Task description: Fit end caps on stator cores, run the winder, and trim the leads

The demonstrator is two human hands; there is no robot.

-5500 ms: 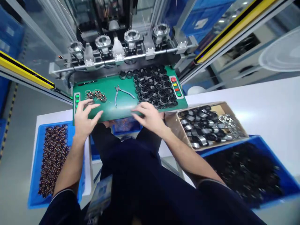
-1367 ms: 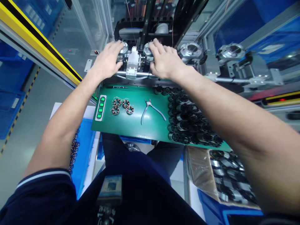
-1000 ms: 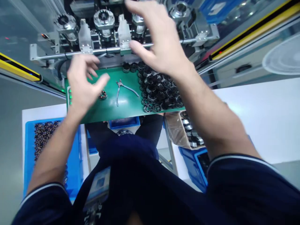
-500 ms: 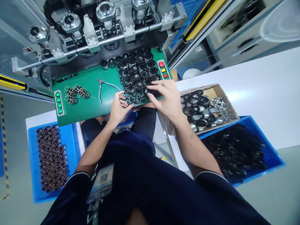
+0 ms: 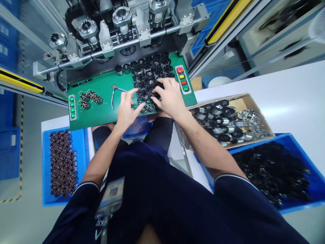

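Note:
A block of black-and-silver ring-shaped motor cores (image 5: 150, 75) stands packed together on the green work plate (image 5: 101, 115). At the left front edge of this block is my left hand (image 5: 127, 110), thumb and fingers spread, fingertips by the outer cores. My right hand (image 5: 171, 96) lies over the block's right front part. Its fingers are curved and apart, with the fingertips at the cores, some of which it hides. Neither hand shows a core lifted off the plate. Left of my left hand lie blue-handled cutting pliers (image 5: 114, 95).
Copper-wound cores (image 5: 89, 99) and a black pen (image 5: 80, 82) lie on the plate's left. Behind stands a machine with metal fixtures (image 5: 122, 17). A button panel (image 5: 183, 79), a cardboard box of cores (image 5: 261, 115), a blue bin of black parts (image 5: 291, 140) and a blue tray (image 5: 85, 145) surround me.
The whole view has shifted slightly. Over the block, my right hand has moved left and inward. My left hand has moved up along the block's left edge, its fingers more spread.

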